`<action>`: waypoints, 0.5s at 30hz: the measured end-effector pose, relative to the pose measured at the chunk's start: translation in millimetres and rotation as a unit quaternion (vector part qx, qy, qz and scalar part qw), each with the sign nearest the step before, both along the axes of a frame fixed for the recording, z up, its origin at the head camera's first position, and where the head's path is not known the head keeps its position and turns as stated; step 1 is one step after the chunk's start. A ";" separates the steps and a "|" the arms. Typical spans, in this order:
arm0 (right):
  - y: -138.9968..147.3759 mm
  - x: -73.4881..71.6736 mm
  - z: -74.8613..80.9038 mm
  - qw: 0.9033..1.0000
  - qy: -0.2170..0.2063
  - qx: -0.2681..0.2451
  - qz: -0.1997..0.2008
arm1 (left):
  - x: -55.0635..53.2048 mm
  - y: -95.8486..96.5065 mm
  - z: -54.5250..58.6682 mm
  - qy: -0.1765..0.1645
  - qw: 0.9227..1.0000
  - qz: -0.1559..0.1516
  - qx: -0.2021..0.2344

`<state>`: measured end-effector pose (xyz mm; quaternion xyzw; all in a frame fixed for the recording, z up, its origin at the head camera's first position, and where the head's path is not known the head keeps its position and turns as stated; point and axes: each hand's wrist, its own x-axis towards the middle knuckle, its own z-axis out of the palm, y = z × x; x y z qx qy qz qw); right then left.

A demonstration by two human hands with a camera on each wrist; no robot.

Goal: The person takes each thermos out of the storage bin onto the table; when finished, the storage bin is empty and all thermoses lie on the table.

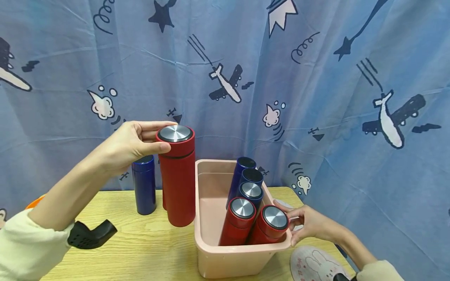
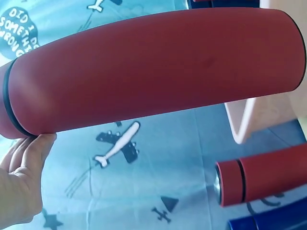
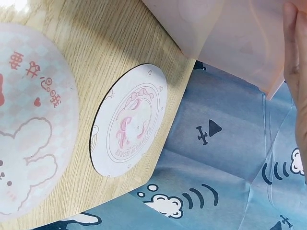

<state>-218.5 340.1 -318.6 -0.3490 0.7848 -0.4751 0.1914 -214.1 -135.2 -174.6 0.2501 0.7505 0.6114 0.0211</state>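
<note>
My left hand [image 1: 131, 146] grips a red thermos bottle [image 1: 181, 187] near its silver-topped lid, thumb on the front side and fingers behind. The bottle hangs upright above the table, just left of a pink plastic bin [image 1: 214, 179]. At the bin's right rim is my right hand [image 1: 307, 224], fingers at the edge and thumb lower down by the front corner. Inside the bin, two red bottles [image 1: 237, 222] lean toward the front right, with three blue bottles [image 1: 251, 191] behind them. A blue bottle [image 1: 144, 191] stands on the table behind the left hand; another red bottle [image 2: 273, 175] is mostly hidden behind the held one.
The wooden table [image 1: 140, 246] carries a round bunny mat [image 1: 316, 265] at its right front. A second round mat [image 3: 129, 122] lies nearer the right edge, beside the bin. Behind everything hangs a blue patterned curtain [image 1: 225, 128]. An orange object [image 1: 35, 201] shows behind the left forearm.
</note>
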 end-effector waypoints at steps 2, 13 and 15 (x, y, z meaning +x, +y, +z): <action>0.4 -0.7 0.0 1.000 0.003 -0.001 0.003 | -1.0 -5.6 -3.5 0.003 1.000 0.003 0.003; -0.1 0.6 0.8 1.000 0.013 0.016 -0.022 | -4.7 -33.5 -26.7 0.010 0.999 0.038 -0.018; -0.4 0.7 1.3 1.000 0.008 0.016 -0.024 | -4.9 -39.3 -30.4 0.011 0.999 0.040 -0.014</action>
